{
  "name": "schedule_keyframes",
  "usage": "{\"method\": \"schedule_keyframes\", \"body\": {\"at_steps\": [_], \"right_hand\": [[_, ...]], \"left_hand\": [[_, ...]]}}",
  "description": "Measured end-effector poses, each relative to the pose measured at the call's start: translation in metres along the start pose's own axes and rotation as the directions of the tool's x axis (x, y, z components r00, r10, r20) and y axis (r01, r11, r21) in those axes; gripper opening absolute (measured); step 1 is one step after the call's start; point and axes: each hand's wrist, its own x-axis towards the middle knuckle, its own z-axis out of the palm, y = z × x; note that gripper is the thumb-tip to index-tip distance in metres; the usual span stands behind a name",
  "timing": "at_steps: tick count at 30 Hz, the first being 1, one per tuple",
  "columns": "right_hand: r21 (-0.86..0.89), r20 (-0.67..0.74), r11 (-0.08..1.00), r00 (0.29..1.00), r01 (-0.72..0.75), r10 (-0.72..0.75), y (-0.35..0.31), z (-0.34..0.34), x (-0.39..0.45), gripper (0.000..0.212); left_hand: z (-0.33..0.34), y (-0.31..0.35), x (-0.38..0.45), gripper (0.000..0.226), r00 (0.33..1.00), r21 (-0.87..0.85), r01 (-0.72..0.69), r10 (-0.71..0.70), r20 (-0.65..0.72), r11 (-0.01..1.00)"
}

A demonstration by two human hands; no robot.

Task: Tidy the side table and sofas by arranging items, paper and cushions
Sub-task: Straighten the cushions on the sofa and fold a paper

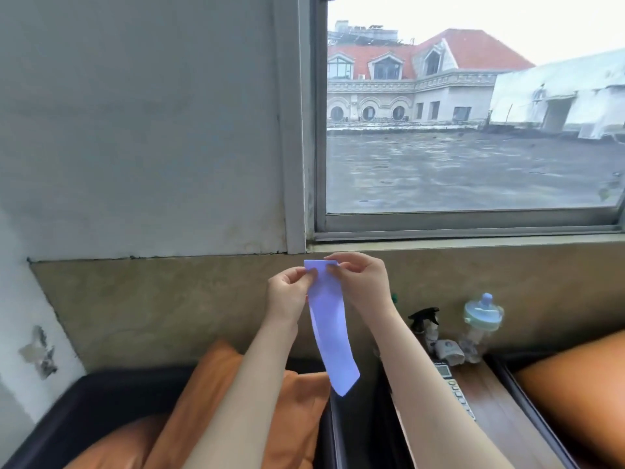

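Two hands meet at the centre of the view, raised before the wall below the window [473,106]; between them hangs a strip of pale blue paper [329,333], folded lengthwise, its top edge level with the fingertips and its pointed lower end dangling toward six o'clock. The left hand [289,292] pinches the paper's upper left edge between thumb and curled fingers; the right hand [360,279] pinches the upper right corner likewise, thumb and forefinger closed on the sheet; both grips are tight, with no gap showing. At seven o'clock an orange cushion [216,394] leans on a dark sofa [101,407], partly hidden by the left forearm; at four o'clock a second orange cushion [575,394] lies on another sofa. Between the sofas, at five o'clock, stands the wooden side table [500,411]; at its far end sit a black-topped spray bottle [426,324], a baby bottle [482,324] with a blue top just beside it, and a small white object [449,352] between them; a patterned strip [456,390] lies along the table's left edge.
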Motion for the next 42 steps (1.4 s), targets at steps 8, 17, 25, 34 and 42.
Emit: {"method": "schedule_keyframes", "body": {"at_steps": [8, 17, 25, 34, 42], "right_hand": [[0.037, -0.041, 0.998, 0.998, 0.049, -0.047, -0.002, -0.015, 0.004, 0.037], [0.109, 0.065, 0.99, 0.995, -0.087, 0.08, 0.003, -0.024, 0.007, 0.025], [0.17, 0.104, 0.982, 0.993, -0.079, 0.062, 0.0, -0.032, 0.003, 0.013], [0.035, -0.059, 0.999, 0.998, 0.03, -0.028, 0.005, -0.021, 0.01, 0.019], [0.195, -0.051, 0.981, 0.999, 0.008, 0.002, 0.01, -0.02, 0.007, 0.032]], "left_hand": [[0.017, 0.011, 0.005, 0.025, 0.996, -0.002, 0.055, -0.055, 0.066, 0.998], [0.024, 0.005, 0.012, 0.011, 0.987, 0.109, -0.161, 0.159, 0.026, 0.981], [0.03, 0.0, 0.009, 0.026, 0.943, 0.136, -0.325, 0.332, -0.035, 0.936], [0.031, -0.002, 0.006, 0.003, 0.979, 0.007, -0.204, 0.203, 0.028, 0.979], [0.023, -0.003, 0.013, 0.016, 0.986, -0.123, 0.151, -0.141, 0.088, 0.981]]}}
